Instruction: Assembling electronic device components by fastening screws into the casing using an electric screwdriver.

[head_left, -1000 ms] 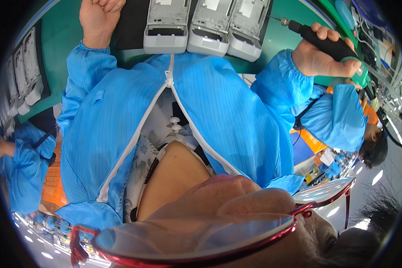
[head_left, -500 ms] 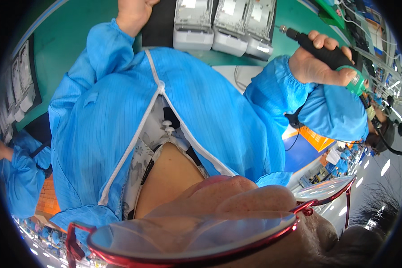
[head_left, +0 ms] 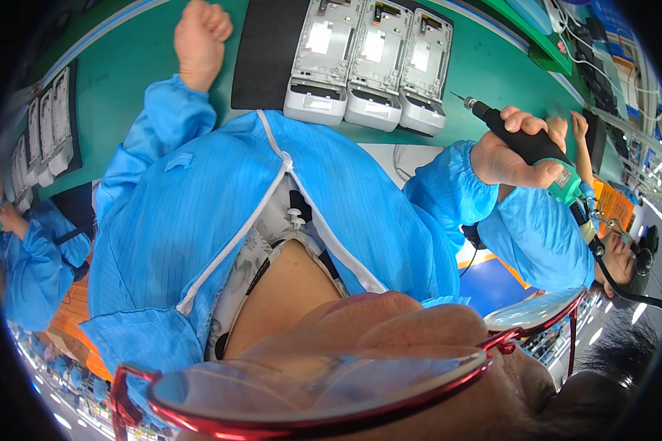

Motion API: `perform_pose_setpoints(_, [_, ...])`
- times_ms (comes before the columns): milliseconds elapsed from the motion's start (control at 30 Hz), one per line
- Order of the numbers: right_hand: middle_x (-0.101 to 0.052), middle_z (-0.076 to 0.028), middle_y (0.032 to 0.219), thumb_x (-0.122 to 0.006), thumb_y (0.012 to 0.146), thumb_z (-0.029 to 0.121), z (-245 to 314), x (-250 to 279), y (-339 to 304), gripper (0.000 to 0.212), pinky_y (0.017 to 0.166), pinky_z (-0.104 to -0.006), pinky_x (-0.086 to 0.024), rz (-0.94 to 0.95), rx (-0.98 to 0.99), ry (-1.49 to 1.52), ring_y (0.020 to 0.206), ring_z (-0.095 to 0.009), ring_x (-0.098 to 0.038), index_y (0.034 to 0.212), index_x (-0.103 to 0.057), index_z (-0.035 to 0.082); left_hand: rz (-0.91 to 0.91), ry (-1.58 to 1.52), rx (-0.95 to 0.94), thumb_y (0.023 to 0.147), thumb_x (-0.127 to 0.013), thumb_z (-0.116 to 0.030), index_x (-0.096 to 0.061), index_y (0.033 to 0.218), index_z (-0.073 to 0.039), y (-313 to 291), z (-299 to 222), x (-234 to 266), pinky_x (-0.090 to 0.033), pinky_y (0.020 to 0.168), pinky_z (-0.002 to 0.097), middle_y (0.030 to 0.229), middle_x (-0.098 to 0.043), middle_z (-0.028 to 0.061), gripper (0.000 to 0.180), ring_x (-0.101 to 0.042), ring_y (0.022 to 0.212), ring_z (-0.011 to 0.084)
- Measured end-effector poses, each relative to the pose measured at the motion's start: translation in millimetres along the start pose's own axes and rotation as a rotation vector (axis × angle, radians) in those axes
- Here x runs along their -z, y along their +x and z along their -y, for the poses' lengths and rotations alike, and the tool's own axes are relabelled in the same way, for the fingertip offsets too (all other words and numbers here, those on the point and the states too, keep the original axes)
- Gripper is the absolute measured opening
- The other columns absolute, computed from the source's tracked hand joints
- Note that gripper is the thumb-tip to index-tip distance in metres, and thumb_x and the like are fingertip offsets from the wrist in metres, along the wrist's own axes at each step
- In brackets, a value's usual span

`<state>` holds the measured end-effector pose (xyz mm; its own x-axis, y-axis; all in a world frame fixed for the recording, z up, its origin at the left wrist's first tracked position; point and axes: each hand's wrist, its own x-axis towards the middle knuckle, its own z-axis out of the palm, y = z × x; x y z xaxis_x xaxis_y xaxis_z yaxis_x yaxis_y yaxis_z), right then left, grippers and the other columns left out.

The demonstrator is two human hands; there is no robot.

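Note:
My right hand [head_left: 517,156] is wrapped round an electric screwdriver [head_left: 531,140] with a black grip and green rear end. Its thin bit points left toward three grey-and-white device housings [head_left: 375,66] and is apart from them. The housings stand side by side, their open inner sides up, with pale labels and small parts inside. Beyond the black mat's left edge, my left hand [head_left: 202,48] is raised with fingers curled into a fist. Whatever is in it, if anything, is hidden. The black mat [head_left: 261,59] shows to the left of the housings.
Green table surface [head_left: 132,70] surrounds the mat. At far left, another mat holds several similar housings [head_left: 49,128], near a co-worker in blue [head_left: 37,250]. On the right, another co-worker's blue sleeve [head_left: 541,231] lies close behind my screwdriver. A green rail [head_left: 537,48] and white cables [head_left: 592,62] line the right.
The housings sit lower in view and more of them shows. My left hand is now wholly visible, curled. The screwdriver has shifted slightly left and down, still in my right hand.

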<state>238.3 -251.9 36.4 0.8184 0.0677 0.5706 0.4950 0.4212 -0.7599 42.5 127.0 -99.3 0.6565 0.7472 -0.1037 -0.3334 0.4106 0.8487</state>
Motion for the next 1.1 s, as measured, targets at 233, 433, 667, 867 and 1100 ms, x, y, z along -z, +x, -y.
perform_pose_setpoints(233, [-0.065, -0.010, 0.073, -0.065, 0.085, 0.067, -0.1, -11.8, 6.3, 0.057, 0.056, -0.0418, -0.048, 0.036, -0.021, 0.063, 0.056, -0.024, -0.060, 0.105, -0.065, 0.014, 0.128, -0.095, 0.110, 0.108, -0.048, -0.036, -0.032, 0.066, -0.020, -32.1, 45.9, -63.3, -0.022, 0.048, 0.0273, 0.060, -0.028, -0.0043, 0.048, -0.027, 0.050, 0.0095])
perform_pose_setpoints(433, [-0.062, -0.011, 0.084, -0.069, 0.084, 0.064, 2.4, -38.9, 3.1, 0.058, 0.053, -0.0376, -0.047, 0.056, -0.078, 0.110, 0.056, -0.019, -0.056, 0.103, -0.062, 0.010, 0.148, -0.137, 0.225, 0.108, -0.045, -0.031, -0.046, 0.073, -0.015, -32.7, 72.2, -103.0, -0.025, 0.046, 0.0269, 0.061, -0.039, -0.0020, 0.038, -0.035, 0.052, 0.0087])
perform_pose_setpoints(667, [-0.064, -0.008, 0.086, -0.073, 0.093, 0.046, 13.7, -112.8, -7.2, 0.039, 0.075, -0.0397, -0.047, 0.106, -0.245, 0.258, 0.072, -0.020, -0.055, 0.112, -0.065, 0.013, 0.084, -0.422, 0.634, 0.098, -0.053, -0.029, -0.040, 0.071, -0.017, -16.8, 50.3, -95.0, -0.022, 0.041, 0.0293, 0.059, -0.034, -0.0025, 0.032, -0.029, 0.046, 0.0104])
perform_pose_setpoints(867, [-0.063, -0.006, 0.087, -0.070, 0.098, 0.032, -8.8, -270.0, -55.3, 0.023, 0.081, -0.0409, -0.049, 0.291, -0.603, 0.329, 0.076, -0.020, -0.055, 0.112, -0.064, 0.015, 0.004, -0.554, 0.654, 0.100, -0.048, -0.029, -0.032, 0.067, -0.021, -45.7, -45.1, 36.4, -0.016, 0.044, 0.0297, 0.059, -0.027, -0.0046, 0.038, -0.022, 0.048, 0.0098])
perform_pose_setpoints(1100, [-0.069, -0.010, 0.089, -0.074, 0.093, 0.014, -56.7, -442.5, -177.3, 0.039, 0.090, -0.0425, -0.054, 0.708, -0.677, 0.431, 0.086, -0.021, -0.068, 0.123, -0.050, 0.006, -0.252, -0.760, 0.272, 0.105, -0.047, -0.034, -0.032, 0.065, -0.023, -126.3, -138.7, 208.1, -0.018, 0.045, 0.0274, 0.061, -0.024, -0.0067, 0.044, -0.022, 0.050, 0.0087])
